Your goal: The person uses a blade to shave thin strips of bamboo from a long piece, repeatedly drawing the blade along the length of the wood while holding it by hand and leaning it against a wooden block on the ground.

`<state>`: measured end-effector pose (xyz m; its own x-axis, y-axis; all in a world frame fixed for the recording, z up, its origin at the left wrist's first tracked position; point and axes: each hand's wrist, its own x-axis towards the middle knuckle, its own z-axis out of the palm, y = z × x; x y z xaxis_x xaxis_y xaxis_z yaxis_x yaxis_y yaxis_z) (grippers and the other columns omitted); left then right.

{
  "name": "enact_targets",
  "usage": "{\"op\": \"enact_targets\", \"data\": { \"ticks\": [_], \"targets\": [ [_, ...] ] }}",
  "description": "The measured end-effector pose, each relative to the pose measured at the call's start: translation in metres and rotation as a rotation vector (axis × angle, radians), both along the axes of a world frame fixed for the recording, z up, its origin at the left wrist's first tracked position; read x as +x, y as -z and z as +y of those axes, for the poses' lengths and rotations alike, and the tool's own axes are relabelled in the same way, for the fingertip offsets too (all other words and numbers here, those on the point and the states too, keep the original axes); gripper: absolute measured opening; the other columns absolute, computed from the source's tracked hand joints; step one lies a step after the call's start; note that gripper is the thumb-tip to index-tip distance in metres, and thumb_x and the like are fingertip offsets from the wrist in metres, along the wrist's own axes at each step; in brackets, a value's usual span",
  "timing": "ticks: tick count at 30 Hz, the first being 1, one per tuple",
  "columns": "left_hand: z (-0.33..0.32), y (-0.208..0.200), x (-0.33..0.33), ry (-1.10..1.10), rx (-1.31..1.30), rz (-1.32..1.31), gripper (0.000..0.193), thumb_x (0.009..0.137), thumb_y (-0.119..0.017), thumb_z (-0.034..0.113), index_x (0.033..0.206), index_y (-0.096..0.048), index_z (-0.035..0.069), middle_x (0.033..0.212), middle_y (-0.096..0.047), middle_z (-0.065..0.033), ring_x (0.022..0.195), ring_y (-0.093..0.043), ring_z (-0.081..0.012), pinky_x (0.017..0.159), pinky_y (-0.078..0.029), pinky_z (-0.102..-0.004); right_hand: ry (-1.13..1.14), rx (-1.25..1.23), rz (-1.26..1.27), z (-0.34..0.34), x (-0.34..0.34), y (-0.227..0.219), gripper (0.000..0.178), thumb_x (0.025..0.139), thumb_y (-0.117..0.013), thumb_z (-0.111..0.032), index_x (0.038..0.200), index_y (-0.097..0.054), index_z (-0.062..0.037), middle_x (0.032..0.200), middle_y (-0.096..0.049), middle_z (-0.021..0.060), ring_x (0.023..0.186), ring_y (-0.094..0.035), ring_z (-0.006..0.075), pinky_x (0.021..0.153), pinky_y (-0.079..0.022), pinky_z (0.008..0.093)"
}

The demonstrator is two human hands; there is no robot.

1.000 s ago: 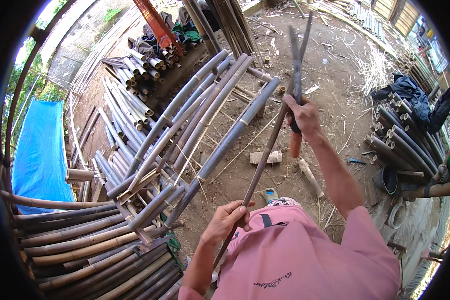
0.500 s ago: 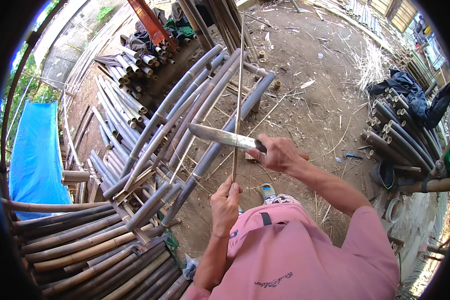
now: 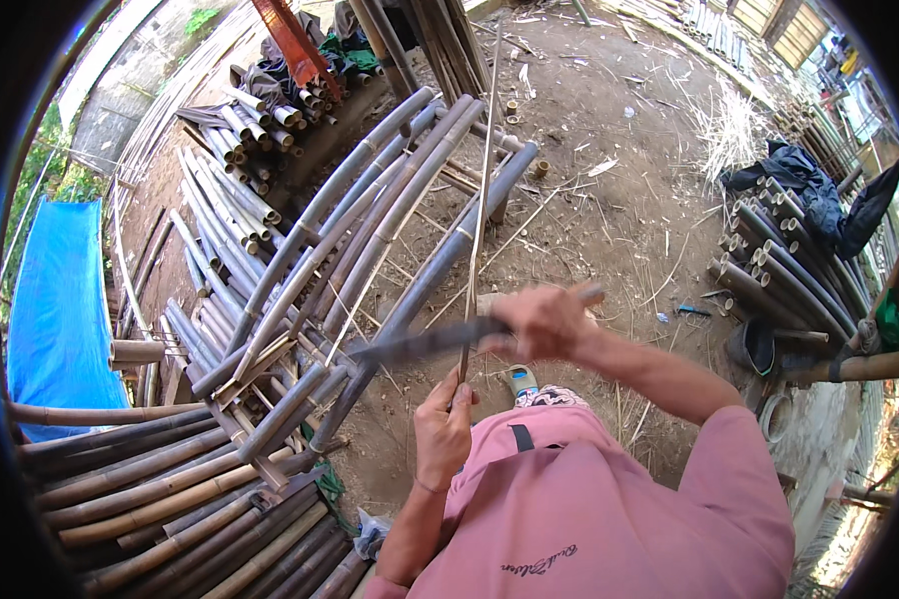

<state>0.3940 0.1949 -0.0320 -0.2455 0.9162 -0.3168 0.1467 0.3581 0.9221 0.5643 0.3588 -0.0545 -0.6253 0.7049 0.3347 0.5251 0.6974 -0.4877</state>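
My left hand [image 3: 444,429] is closed round the lower end of a long, thin bamboo strip [image 3: 483,190], which rises away from me past the bamboo frame. In my right hand [image 3: 544,324] is a machete [image 3: 420,341], gripped by its wooden handle, whose end sticks out beyond the fist. Its blade is smeared by motion and points left, crossing the strip just above my left hand. Whether the edge bites into the strip cannot be seen. A low frame of bamboo poles [image 3: 449,250] stands ahead and to the left of my hands.
Stacked bamboo poles [image 3: 150,479] fill the lower left, with a blue tarp [image 3: 60,309] beyond them. More cut poles [image 3: 235,215] lie behind the frame. At right are dark bamboo tubes [image 3: 784,255] under a dark cloth [image 3: 794,180]. Shavings [image 3: 734,140] litter the dirt floor.
My right hand has swept the machete down along the strip toward my left hand, its tip dropping lower left. My left hand keeps its hold on the strip. The whole view has shifted slightly.
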Motion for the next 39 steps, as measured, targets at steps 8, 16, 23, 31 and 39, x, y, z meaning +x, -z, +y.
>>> {"op": "enact_targets", "data": {
  "ticks": [8,16,23,31,39],
  "targets": [
    [-0.02,0.004,-0.002,0.022,0.028,0.01,0.029,0.094,-0.054,0.007,0.121,-0.061,0.0,0.076,-0.058,-0.0038,0.064,-0.05,-0.0076,0.056,-0.041,-0.0239,0.043,0.018,-0.081,0.001,0.005,0.006,0.048,0.087,-0.058,-0.057,0.081,-0.058,-0.0099,0.061,-0.06,0.0093,0.049,-0.06,0.0248,0.047,-0.048,0.0392],
    [-0.059,0.001,-0.015,0.093,-0.035,0.109,0.026,0.092,-0.054,0.006,0.117,-0.061,0.0,0.075,-0.061,-0.0099,0.063,-0.059,-0.0172,0.057,-0.046,-0.0297,0.303,-0.117,-0.272,0.065,0.032,-0.001,0.068,0.089,-0.035,-0.073,0.084,-0.058,-0.009,0.062,-0.064,0.0125,0.056,-0.065,0.0279,0.052,-0.051,0.0439],
    [-0.147,0.012,-0.048,0.182,0.007,0.228,0.023,0.091,-0.056,0.01,0.11,-0.065,-0.001,0.067,-0.058,-0.0072,0.056,-0.055,-0.0146,0.052,-0.042,-0.0294,0.547,-0.133,-0.39,0.136,0.096,0.003,0.071,0.089,-0.032,-0.075,0.087,-0.058,-0.0084,0.058,-0.06,0.0089,0.049,-0.058,0.0195,0.044,-0.045,0.0354],
    [-0.19,0.008,-0.084,0.169,-0.015,0.336,0.027,0.096,-0.052,0.017,0.116,-0.064,0.004,0.089,-0.067,-0.01,0.075,-0.06,-0.0234,0.076,-0.048,-0.0335,0.339,0.048,-0.206,0.125,0.086,0.004,0.065,0.09,-0.034,-0.072,0.078,-0.054,-0.0117,0.051,-0.048,0.0026,0.04,-0.039,0.0132,0.037,-0.037,0.0336],
    [-0.183,0.009,-0.076,0.187,0.097,0.274,0.024,0.095,-0.053,0.013,0.113,-0.063,0.001,0.08,-0.061,-0.0119,0.069,-0.057,-0.0227,0.063,-0.046,-0.0333,0.372,0.192,-0.266,0.186,0.121,-0.027,0.06,0.089,-0.044,-0.068,0.085,-0.061,-0.0104,0.057,-0.059,0.0074,0.049,-0.056,0.0227,0.049,-0.049,0.0395]
  ]
}}
